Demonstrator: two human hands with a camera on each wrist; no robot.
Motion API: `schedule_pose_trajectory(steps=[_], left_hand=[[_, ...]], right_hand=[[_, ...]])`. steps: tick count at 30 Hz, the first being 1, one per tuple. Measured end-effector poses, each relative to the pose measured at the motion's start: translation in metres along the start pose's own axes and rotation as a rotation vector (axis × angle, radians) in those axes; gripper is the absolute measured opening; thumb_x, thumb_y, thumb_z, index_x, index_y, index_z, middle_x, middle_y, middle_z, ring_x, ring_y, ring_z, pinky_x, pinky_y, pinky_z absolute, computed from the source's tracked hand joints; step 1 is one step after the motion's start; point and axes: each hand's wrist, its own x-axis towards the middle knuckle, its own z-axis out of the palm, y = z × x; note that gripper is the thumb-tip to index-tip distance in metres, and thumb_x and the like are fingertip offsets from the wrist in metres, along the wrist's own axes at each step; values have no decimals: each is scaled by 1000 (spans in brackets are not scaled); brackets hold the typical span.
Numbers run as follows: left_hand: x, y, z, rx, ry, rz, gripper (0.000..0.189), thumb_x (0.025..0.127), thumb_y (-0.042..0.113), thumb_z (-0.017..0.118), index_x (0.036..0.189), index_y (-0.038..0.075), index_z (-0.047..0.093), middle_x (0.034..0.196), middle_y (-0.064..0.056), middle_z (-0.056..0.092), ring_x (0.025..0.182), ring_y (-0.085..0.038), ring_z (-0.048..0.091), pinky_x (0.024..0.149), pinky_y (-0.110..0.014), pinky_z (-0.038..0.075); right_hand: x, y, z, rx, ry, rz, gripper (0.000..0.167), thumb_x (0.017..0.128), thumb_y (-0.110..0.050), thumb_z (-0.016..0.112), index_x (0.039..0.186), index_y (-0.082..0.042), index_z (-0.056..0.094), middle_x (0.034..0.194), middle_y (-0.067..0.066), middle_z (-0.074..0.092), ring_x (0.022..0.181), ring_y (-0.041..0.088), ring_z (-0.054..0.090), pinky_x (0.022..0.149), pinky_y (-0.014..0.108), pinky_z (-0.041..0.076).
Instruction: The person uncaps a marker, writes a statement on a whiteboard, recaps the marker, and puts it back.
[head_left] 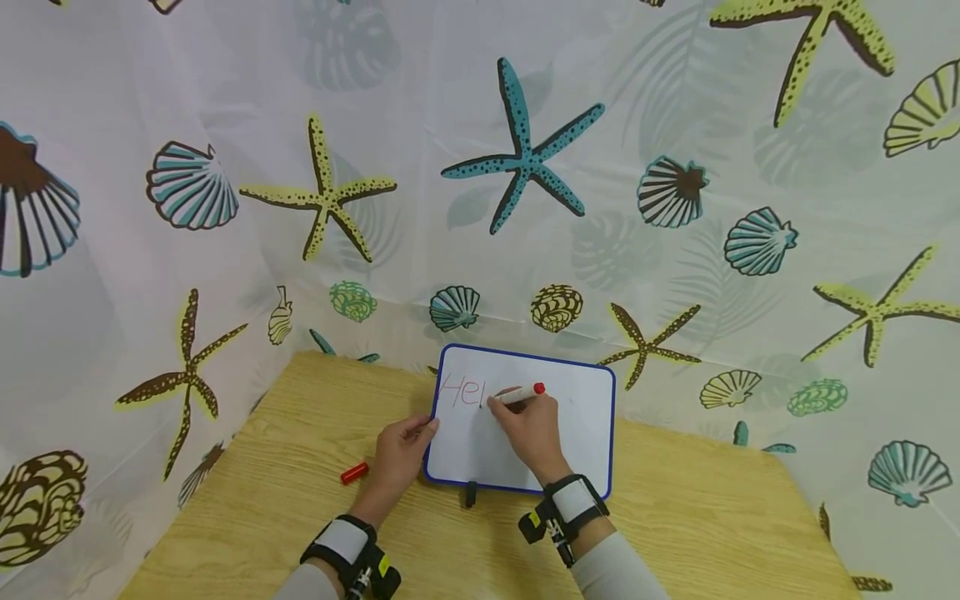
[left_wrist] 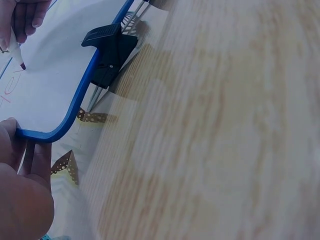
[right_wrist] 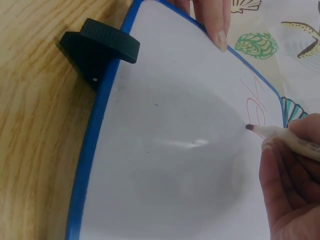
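A small whiteboard [head_left: 465, 446] with a blue frame leans tilted on the table. Its left edge is pinched by my left hand [head_left: 402, 454], thumb on the front and fingers behind, as the left wrist view shows. My right hand [head_left: 536, 429] holds a white marker [head_left: 521, 394] with a red end, gripped between thumb and fingers. The marker's dark tip [right_wrist: 249, 127] is at the board's surface, beside thin red letters [head_left: 462, 390] that read "Hel". A black clip-like stand [right_wrist: 110, 40] sits on the board's lower edge.
A red marker cap [head_left: 354, 473] lies on the wooden table [head_left: 285, 467], left of my left hand. Behind the table hangs a white curtain [head_left: 420, 250] printed with starfish and shells. Both wrists wear black straps with small cameras.
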Motion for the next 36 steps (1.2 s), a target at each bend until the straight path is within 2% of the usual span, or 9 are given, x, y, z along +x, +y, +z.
schedule_pose_trajectory(steps=[6, 20, 25, 29, 32, 36], left_hand=[[-2, 1, -1, -6, -1, -21, 29, 100, 24, 69, 119, 3, 75, 117, -11, 73, 106, -25, 70, 89, -40, 60], [1, 2, -1, -16, 5, -13, 33, 100, 25, 69, 121, 1, 73, 119, -14, 73, 107, -26, 70, 89, -39, 60], [-1, 2, 0, -16, 6, 2, 32, 100, 23, 69, 121, -1, 73, 118, -15, 73, 106, -27, 70, 88, -39, 60], [-2, 2, 0, -21, -3, -14, 32, 100, 23, 69, 122, 0, 73, 119, -14, 72, 107, -27, 70, 89, -39, 60], [-2, 2, 0, -19, -6, -31, 31, 100, 24, 69, 122, 2, 73, 120, -12, 73, 108, -26, 70, 90, -39, 59], [-2, 2, -1, -10, -5, -18, 32, 101, 25, 68, 123, 2, 73, 118, -13, 73, 107, -26, 70, 89, -39, 60]], right_hand=[[-1, 2, -1, -11, -1, 13, 12, 90, -23, 79, 87, -11, 77, 73, -2, 72, 65, 14, 63, 58, 28, 53], [3, -1, -5, -10, 31, 11, 13, 90, -21, 79, 86, -9, 77, 71, 0, 71, 63, 13, 64, 57, 29, 53], [7, 1, -10, 19, 101, -26, 11, 89, -20, 80, 89, -10, 79, 72, 1, 72, 63, 14, 65, 56, 27, 51], [12, 2, -13, 47, 155, -66, 10, 90, -19, 81, 92, -9, 79, 76, 2, 73, 64, 14, 66, 56, 27, 52], [14, 3, -13, 59, 164, -76, 11, 90, -19, 81, 94, -9, 79, 79, 3, 75, 65, 14, 67, 57, 26, 54], [14, 3, -12, 59, 166, -78, 13, 89, -19, 81, 95, -8, 79, 80, 5, 75, 65, 14, 69, 57, 26, 55]])
